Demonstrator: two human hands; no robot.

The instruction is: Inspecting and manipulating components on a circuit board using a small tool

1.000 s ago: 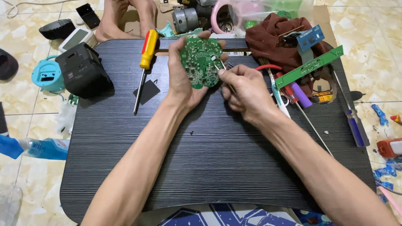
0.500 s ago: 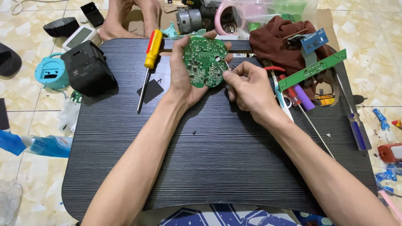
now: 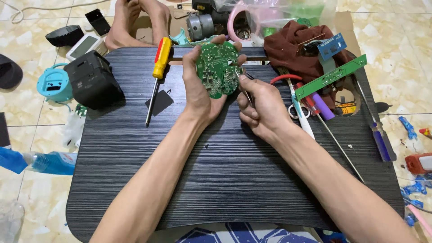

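- Above the far middle of the tabletop [image 3: 234, 180]: round green circuit board [image 3: 218, 68], held up off the surface, solder side facing the camera, tilted slightly back.
- Left hand [image 3: 200, 87] is clamped on the board: palm behind and under it, thumb along the left edge, fingertips curled over the top and right rim.
- Right hand [image 3: 263, 110] sits just right of and below the board, fingers closed in a pinch around a thin metal tool [image 3: 245, 90]; tip touches the board's right edge, shaft runs down and right into the fist.
- Key relation: board lies up and left of the right hand, so the tool points up-left into it. Left hand already carries it; right hand reaches it only through the tool tip.
- Pose: both forearms come in from the near edge and converge at the board, left wrist bent back, right wrist low, close to the surface.
- Around: yellow-and-red screwdriver [image 3: 157, 74] lying left of the left hand; black box [image 3: 92, 81] further left; long green strip board [image 3: 330, 76], scissors [image 3: 294, 101] and dark red cloth [image 3: 301, 49] to the right.
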